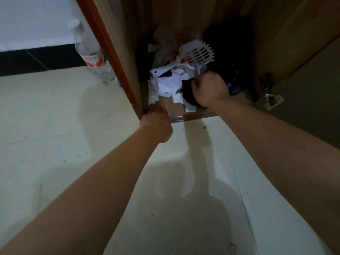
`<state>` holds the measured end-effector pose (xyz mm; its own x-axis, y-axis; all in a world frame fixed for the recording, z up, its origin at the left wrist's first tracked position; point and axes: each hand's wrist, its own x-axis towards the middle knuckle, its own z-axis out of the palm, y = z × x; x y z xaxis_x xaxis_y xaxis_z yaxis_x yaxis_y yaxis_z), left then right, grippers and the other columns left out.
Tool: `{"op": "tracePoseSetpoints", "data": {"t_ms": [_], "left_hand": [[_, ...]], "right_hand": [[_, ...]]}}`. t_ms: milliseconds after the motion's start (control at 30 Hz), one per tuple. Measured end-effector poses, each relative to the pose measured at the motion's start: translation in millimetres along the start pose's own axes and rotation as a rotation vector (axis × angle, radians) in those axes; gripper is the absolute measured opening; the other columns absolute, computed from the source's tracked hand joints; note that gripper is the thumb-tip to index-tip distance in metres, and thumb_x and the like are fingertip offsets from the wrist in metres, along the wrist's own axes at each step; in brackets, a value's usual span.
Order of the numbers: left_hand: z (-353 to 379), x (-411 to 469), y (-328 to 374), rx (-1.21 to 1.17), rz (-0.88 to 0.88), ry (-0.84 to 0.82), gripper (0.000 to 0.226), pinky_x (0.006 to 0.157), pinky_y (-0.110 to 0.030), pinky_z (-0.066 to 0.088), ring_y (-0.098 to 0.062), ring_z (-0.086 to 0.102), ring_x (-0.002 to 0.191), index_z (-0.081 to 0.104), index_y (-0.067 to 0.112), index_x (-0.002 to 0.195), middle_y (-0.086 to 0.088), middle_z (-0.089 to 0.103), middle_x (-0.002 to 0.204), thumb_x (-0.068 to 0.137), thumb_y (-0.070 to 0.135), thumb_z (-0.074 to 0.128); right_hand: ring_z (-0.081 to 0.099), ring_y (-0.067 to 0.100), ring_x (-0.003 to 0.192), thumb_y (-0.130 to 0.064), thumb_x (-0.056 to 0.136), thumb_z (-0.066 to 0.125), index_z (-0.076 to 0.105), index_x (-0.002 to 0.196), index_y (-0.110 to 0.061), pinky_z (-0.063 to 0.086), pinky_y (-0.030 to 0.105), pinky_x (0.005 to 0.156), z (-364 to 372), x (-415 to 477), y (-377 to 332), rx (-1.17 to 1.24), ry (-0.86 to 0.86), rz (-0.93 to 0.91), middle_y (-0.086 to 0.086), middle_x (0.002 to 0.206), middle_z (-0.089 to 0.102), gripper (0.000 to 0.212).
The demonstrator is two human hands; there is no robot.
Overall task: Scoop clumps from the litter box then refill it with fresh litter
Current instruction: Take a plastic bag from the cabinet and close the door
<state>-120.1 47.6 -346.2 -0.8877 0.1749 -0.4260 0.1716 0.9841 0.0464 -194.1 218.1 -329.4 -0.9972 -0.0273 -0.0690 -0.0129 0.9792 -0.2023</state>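
Both bare arms are reaching down into a low wooden cabinet (pixel 114 52) that is standing open at floor level. The left hand (pixel 156 122) is resting over the cabinet's front lip (pixel 185 118) at its left corner, fingers lying fairly straight and close together on the shelf, just touching the edge of the crumpled white bags (pixel 171 85). The right hand (pixel 209 91) is deeper inside, its fingers curling round a black bundle (pixel 187 92) and gripping it. The white litter scoop (pixel 197 55) is lying on top of the bags behind both hands, slotted head pointing right and touched by neither hand. The clutter is filling the shelf almost to its lip. The door (pixel 303 100) is hanging open on the right, its hinge (pixel 273 101) showing. A clear bottle (pixel 90 56) is standing just outside the left wall, and pale floor (pixel 55 126) is spreading wide in front.
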Motion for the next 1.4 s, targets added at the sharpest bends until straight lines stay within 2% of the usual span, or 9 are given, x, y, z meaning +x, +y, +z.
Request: {"op": "tracePoseSetpoints", "data": {"t_ms": [233,367,500,833,1000,1067,1200,1267,1400], "left_hand": [[-27,9,6,0.003,-0.034,0.187,0.028,0.077,-0.037,0.046,-0.031,0.059,0.107,0.055,0.007,0.119,-0.013,0.06,0.119,0.096,0.021,0.05],[-39,46,17,0.115,-0.028,0.497,0.046,0.09,-0.039,0.045,-0.033,0.046,0.123,0.044,0.012,0.135,-0.016,0.044,0.138,0.091,0.023,0.051],[-56,100,26,0.06,-0.028,0.432,0.057,0.105,-0.041,0.036,-0.037,0.037,0.134,0.03,0.009,0.147,-0.02,0.034,0.148,0.094,0.016,0.05],[-51,129,20,-0.214,-0.206,0.448,0.037,0.101,-0.036,0.041,-0.031,0.053,0.122,0.056,0.004,0.128,-0.018,0.056,0.132,0.097,0.024,0.054],[-65,92,29,-0.273,-0.153,0.737,0.03,0.094,-0.031,0.039,-0.03,0.052,0.118,0.055,0.006,0.125,-0.019,0.055,0.129,0.097,0.018,0.051],[-70,68,35,-0.317,-0.114,0.81,0.03,0.094,-0.028,0.037,-0.027,0.051,0.12,0.054,0.008,0.126,-0.015,0.054,0.13,0.1,0.023,0.049],[-76,9,33,-0.364,0.013,0.877,0.026,0.087,-0.03,0.043,-0.028,0.057,0.108,0.058,0.006,0.119,-0.016,0.058,0.121,0.097,0.02,0.054],[-77,-22,26,-0.363,0.071,0.883,0.03,0.087,-0.035,0.047,-0.031,0.058,0.106,0.059,0.004,0.121,-0.018,0.06,0.118,0.093,0.015,0.057],[-71,-87,13,-0.389,0.052,0.81,0.035,0.088,-0.03,0.049,-0.023,0.059,0.104,0.055,0.012,0.13,-0.011,0.06,0.118,0.097,0.025,0.052]], "right_hand": [[0.057,0.035,0.111,-0.024,0.092,0.062,0.066,0.115,-0.013,0.045,0.035,0.091,28,-15,41,0.215,-0.06,0.041,0.018,0.12,0.056,0.026],[0.056,0.031,0.114,-0.018,0.091,0.064,0.063,0.121,-0.014,0.04,0.029,0.099,35,-16,46,0.406,-0.065,0.098,0.016,0.126,0.053,0.031],[0.054,0.03,0.115,-0.014,0.094,0.06,0.06,0.128,-0.011,0.038,0.026,0.103,39,-16,48,0.503,-0.045,0.109,0.015,0.131,0.046,0.034],[0.051,0.03,0.12,-0.017,0.097,0.057,0.054,0.136,-0.015,0.039,0.027,0.101,38,-12,48,0.51,-0.05,0.104,0.013,0.136,0.042,0.039],[0.055,0.033,0.115,-0.019,0.096,0.055,0.063,0.125,-0.013,0.046,0.032,0.085,30,-11,43,0.392,-0.055,0.081,0.016,0.13,0.051,0.031],[0.062,0.035,0.106,-0.03,0.096,0.048,0.068,0.11,-0.012,0.041,0.029,0.072,16,-5,41,0.392,0.051,0.158,0.017,0.116,0.064,0.03],[0.059,0.031,0.113,-0.033,0.099,0.039,0.065,0.118,-0.011,0.039,0.03,0.079,-36,12,31,0.811,0.42,0.41,0.014,0.124,0.063,0.039],[0.054,0.024,0.119,-0.034,0.096,0.046,0.057,0.128,-0.012,0.038,0.026,0.09,-51,15,22,0.865,0.519,0.257,0.012,0.132,0.054,0.04],[0.053,0.017,0.123,-0.077,0.078,0.055,0.053,0.129,-0.016,0.044,0.033,0.103,-34,-11,-5,0.548,0.192,-0.325,0.003,0.129,0.057,0.08]]}}
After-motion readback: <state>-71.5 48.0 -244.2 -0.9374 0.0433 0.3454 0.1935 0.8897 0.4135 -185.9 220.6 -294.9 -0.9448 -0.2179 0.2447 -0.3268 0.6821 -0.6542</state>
